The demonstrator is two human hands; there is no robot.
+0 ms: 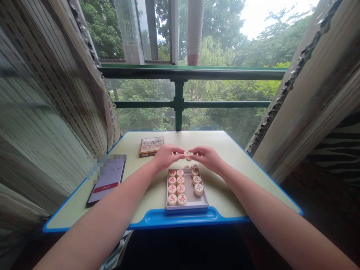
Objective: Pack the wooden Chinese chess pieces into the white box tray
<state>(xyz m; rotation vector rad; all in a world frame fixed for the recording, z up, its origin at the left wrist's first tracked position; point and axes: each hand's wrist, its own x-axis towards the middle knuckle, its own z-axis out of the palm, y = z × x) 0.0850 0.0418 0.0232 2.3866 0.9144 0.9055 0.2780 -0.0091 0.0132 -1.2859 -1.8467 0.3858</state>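
Past the far edge of the shallow box, my left hand (166, 156) and my right hand (207, 156) meet at a round Chinese chess piece (187, 153) with a dark character. Fingertips of both hands pinch it from either side. Part of another piece shows just below it, partly hidden. The open white box (191, 204) holds red-marked pieces (180, 189) in two columns on its left and dark-marked pieces (198, 189) in a column on its right. Between them the box floor shows. A few more pieces (194, 166) lie by the box's far edge.
A pale table (233, 200) with a blue rim carries everything. The printed box lid (152, 145) lies beyond my left hand, and a phone (108, 182) rests at the left. Curtains flank the table; a green railing (225, 74) stands behind it.
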